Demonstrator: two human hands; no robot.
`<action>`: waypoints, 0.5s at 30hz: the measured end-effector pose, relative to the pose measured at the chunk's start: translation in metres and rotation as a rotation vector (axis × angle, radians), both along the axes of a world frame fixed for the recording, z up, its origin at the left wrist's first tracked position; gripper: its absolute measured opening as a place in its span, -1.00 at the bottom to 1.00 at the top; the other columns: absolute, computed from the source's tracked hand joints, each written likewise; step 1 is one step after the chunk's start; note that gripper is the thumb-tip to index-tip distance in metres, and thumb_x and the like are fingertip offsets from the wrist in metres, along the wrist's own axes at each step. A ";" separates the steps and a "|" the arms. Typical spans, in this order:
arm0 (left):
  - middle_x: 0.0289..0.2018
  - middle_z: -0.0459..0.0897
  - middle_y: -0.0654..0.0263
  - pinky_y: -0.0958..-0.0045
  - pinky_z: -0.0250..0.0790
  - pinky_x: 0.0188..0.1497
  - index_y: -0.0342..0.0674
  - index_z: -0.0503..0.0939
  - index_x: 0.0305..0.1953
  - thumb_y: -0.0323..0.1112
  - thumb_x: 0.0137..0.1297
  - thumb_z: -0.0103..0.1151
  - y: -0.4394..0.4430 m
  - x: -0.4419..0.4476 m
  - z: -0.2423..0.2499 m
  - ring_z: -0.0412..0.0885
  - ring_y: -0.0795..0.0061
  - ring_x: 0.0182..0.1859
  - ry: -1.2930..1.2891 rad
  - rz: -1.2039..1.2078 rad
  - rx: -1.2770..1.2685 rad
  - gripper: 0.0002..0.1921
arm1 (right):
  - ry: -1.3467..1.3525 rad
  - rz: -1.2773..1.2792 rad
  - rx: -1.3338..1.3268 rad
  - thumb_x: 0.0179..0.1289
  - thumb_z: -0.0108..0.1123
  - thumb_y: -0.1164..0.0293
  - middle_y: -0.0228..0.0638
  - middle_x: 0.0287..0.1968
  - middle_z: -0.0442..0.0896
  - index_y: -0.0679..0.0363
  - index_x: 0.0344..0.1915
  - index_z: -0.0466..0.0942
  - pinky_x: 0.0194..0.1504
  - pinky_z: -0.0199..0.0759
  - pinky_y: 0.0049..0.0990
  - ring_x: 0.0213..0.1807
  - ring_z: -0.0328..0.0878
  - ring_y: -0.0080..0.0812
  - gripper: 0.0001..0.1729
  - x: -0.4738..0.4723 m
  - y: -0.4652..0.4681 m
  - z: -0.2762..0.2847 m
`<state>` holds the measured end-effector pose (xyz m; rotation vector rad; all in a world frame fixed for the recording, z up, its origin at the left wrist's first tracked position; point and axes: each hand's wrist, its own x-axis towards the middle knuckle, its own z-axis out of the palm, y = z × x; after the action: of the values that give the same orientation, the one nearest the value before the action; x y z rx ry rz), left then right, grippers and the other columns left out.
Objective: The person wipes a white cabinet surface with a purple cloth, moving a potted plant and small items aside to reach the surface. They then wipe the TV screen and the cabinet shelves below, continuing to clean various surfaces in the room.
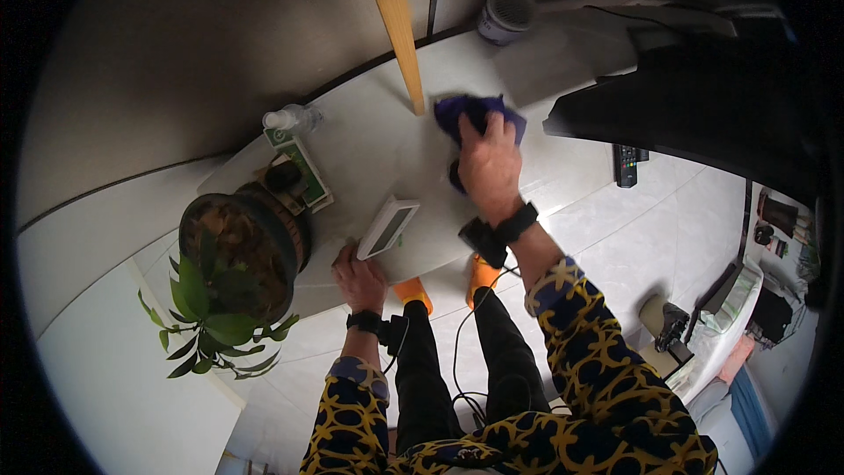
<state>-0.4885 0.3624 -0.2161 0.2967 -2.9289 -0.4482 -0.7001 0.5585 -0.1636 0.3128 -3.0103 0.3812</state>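
Observation:
My right hand (489,161) presses a crumpled dark purple cloth (471,115) on the pale top of a cabinet (369,152). A small dark object, partly covered, shows beside that wrist. Near the front edge of the same top rests my left hand (359,277), its fingers bent. Right by those fingertips a white device with a grey display (389,227), perhaps a digital clock, stands tilted. Whether the fingers grip it or only touch it is hidden. Both wrists wear black straps with small boxes and cables.
A potted plant (231,277) stands at the left, beside a green-and-white box (300,161) and a clear bottle (293,119). A wooden post (399,33) meets the top at the back. To the right are a purple-white tub (504,16), a black television (672,102) and a remote control (625,165).

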 end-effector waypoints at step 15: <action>0.01 0.42 0.00 0.02 0.28 0.07 -0.38 0.41 -0.09 -0.45 0.18 0.04 0.000 0.000 0.000 0.39 -0.06 0.03 -0.041 0.034 0.031 -0.73 | -0.084 -0.159 -0.097 -0.02 0.13 0.55 -0.07 -0.11 0.45 0.10 0.00 0.54 -0.20 0.46 -0.23 -0.14 0.43 -0.06 -0.52 0.030 0.000 0.001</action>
<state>-0.4881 0.3628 -0.2161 0.3629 -2.9541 -0.4892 -0.6697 0.5589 -0.1630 0.0504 -3.0566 0.5350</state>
